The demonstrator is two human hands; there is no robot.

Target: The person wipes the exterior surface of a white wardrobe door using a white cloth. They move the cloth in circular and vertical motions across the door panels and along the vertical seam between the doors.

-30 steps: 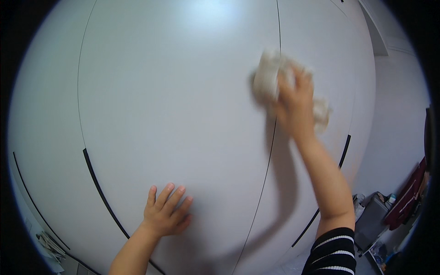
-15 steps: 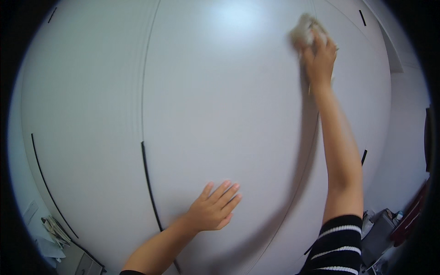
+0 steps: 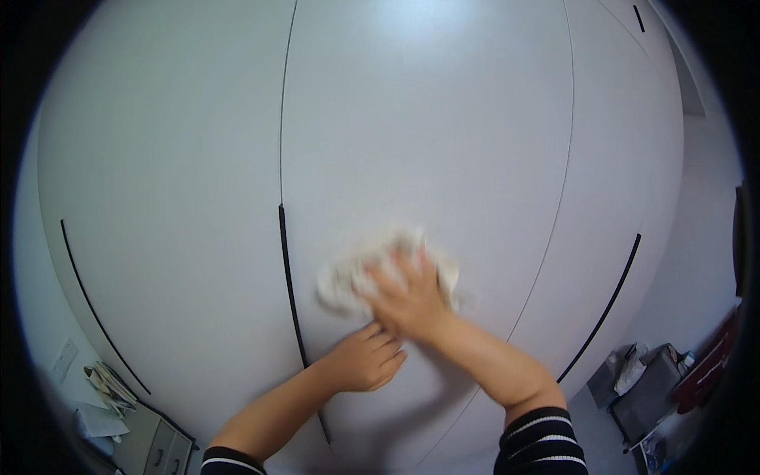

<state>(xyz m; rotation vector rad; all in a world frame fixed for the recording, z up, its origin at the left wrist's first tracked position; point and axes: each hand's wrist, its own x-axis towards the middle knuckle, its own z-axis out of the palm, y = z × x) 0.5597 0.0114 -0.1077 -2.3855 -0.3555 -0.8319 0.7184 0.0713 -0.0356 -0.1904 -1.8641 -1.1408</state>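
"Where are you pressing that cloth [image 3: 346,279]?"

"I'm pressing it on the lower half of the white door [image 3: 427,142], nearer its left edge than its right, beside the black strip [image 3: 290,293]. My right hand [image 3: 412,305] is holding it there, fingers splaying over it, though blur is hiding how tightly they're gripping."

"And the left hand [image 3: 366,362]?"

"It's extending loose fingers just under the right, grasping nothing I'm seeing."

"Any advice?"

"I'd be spreading the cloth flatter, pressing evenly through the palm and giving both hands more room."
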